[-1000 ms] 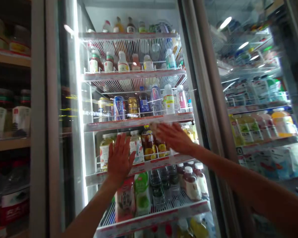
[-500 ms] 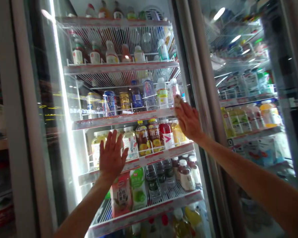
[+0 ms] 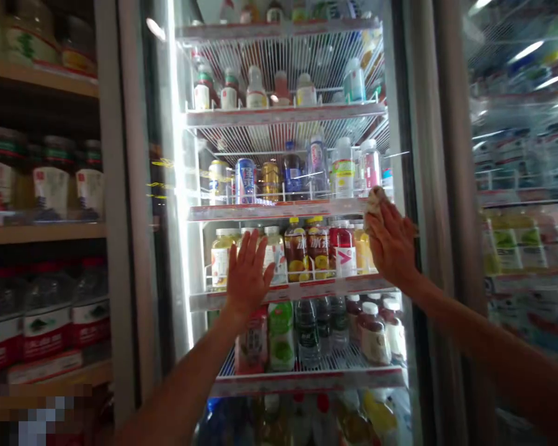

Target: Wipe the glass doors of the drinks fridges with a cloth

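Observation:
A lit drinks fridge with a glass door (image 3: 279, 139) stands in front of me. My left hand (image 3: 247, 272) lies flat against the glass, fingers stretched out, in front of the shelf with juice bottles. Towards the right edge of the pane, my right hand (image 3: 393, 244) presses a pale crumpled cloth (image 3: 376, 199) on the glass. Part of the cloth is hidden under the palm and fingers. Behind the pane, near that hand, are a red-drink bottle (image 3: 344, 251) and a white-capped bottle with a pink label (image 3: 371, 164).
A metal door frame (image 3: 451, 186) runs down on the right, with another drinks fridge (image 3: 525, 241) beyond it. To the left, wooden shelves (image 3: 41, 234) hold several bottles. Inside the fridge, wire shelves (image 3: 288, 111) carry bottles, cans and cartons. The lower left corner is pixelated.
The view has turned left and levelled, so more of the left shelves shows. My right hand with the cloth sits slightly lower on the glass; my left hand stays flat against it.

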Available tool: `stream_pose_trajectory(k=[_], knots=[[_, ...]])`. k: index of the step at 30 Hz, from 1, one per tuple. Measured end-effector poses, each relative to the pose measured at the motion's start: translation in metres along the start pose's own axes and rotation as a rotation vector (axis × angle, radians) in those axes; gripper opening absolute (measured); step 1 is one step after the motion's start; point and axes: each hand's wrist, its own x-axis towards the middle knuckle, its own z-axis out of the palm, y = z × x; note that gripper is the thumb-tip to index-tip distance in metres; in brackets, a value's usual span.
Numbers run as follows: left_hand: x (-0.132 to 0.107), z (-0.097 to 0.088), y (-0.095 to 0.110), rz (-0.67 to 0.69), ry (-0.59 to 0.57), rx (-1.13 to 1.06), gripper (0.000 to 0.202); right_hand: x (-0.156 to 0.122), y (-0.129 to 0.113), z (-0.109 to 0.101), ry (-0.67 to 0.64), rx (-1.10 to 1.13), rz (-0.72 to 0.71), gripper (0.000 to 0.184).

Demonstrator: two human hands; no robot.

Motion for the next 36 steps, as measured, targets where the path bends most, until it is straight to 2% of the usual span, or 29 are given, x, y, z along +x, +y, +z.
stream_pose_trajectory(k=[1,3,5,6,7,9,10,11,12,15,16,17,18,21,22,23,24,27,28,29,33,34,36], knots=[[-0.001,0.000,0.000,-0.006,-0.003,0.005,0.058,-0.009,-0.009,0.000,-0.054,0.042,-0.098,0.055],[-0.002,0.000,0.001,-0.010,-0.004,0.020,0.056,-0.030,-0.026,-0.004,-0.217,0.137,-0.382,0.056],[-0.003,-0.001,0.002,-0.003,-0.022,0.039,0.055,-0.039,-0.031,-0.010,-0.300,0.190,-0.582,0.054],[-0.003,-0.002,0.002,-0.003,-0.041,0.048,0.055,-0.036,-0.028,-0.011,-0.272,0.182,-0.586,0.053],[-0.003,-0.002,0.002,-0.005,-0.063,0.054,0.054,-0.029,-0.022,-0.011,-0.206,0.150,-0.504,0.052],[-0.003,-0.003,0.003,-0.015,-0.105,0.060,0.054,-0.011,-0.011,-0.005,-0.016,0.041,-0.221,0.052],[-0.003,-0.003,0.003,-0.021,-0.122,0.061,0.053,-0.005,-0.009,-0.001,0.040,0.016,-0.139,0.051],[-0.003,-0.003,0.003,-0.025,-0.134,0.061,0.053,-0.003,-0.012,0.003,0.042,0.009,-0.103,0.052],[-0.002,-0.004,0.004,-0.030,-0.142,0.061,0.053,-0.006,-0.018,0.006,-0.003,0.033,-0.135,0.053],[-0.002,-0.005,0.005,-0.045,-0.156,0.047,0.052,-0.026,-0.045,0.005,-0.268,0.221,-0.463,0.059],[-0.001,-0.005,0.006,-0.050,-0.162,0.038,0.052,-0.031,-0.051,0.003,-0.308,0.275,-0.543,0.060],[-0.001,-0.006,0.006,-0.053,-0.171,0.027,0.052,-0.031,-0.055,0.002,-0.299,0.306,-0.566,0.059],[-0.001,-0.006,0.006,-0.057,-0.181,0.015,0.052,-0.028,-0.056,0.002,-0.259,0.305,-0.522,0.058],[0.000,-0.008,0.008,-0.079,-0.217,-0.017,0.053,-0.010,-0.053,0.008,-0.064,0.198,-0.198,0.050],[0.000,-0.008,0.008,-0.089,-0.227,-0.024,0.053,-0.008,-0.054,0.010,-0.029,0.179,-0.136,0.049],[0.000,-0.008,0.009,-0.096,-0.234,-0.028,0.053,-0.010,-0.056,0.012,-0.033,0.189,-0.140,0.049],[0.000,-0.009,0.009,-0.102,-0.239,-0.029,0.053,-0.015,-0.060,0.012,-0.080,0.228,-0.204,0.048],[0.000,-0.010,0.009,-0.108,-0.246,-0.015,0.052,-0.035,-0.067,0.010,-0.278,0.380,-0.526,0.050],[0.000,-0.010,0.009,-0.107,-0.246,-0.010,0.052,-0.037,-0.065,0.009,-0.300,0.395,-0.564,0.049],[0.001,-0.010,0.009,-0.105,-0.245,-0.009,0.052,-0.036,-0.060,0.008,-0.285,0.374,-0.530,0.048],[0.001,-0.011,0.006,-0.107,-0.227,-0.033,0.052,-0.023,-0.038,0.003,-0.018,0.134,-0.133,0.047],[0.001,-0.011,0.005,-0.112,-0.217,-0.046,0.051,-0.025,-0.036,0.001,0.005,0.104,-0.129,0.048],[0.001,-0.010,0.004,-0.122,-0.190,-0.078,0.051,-0.036,-0.038,-0.004,-0.073,0.115,-0.267,0.049]])
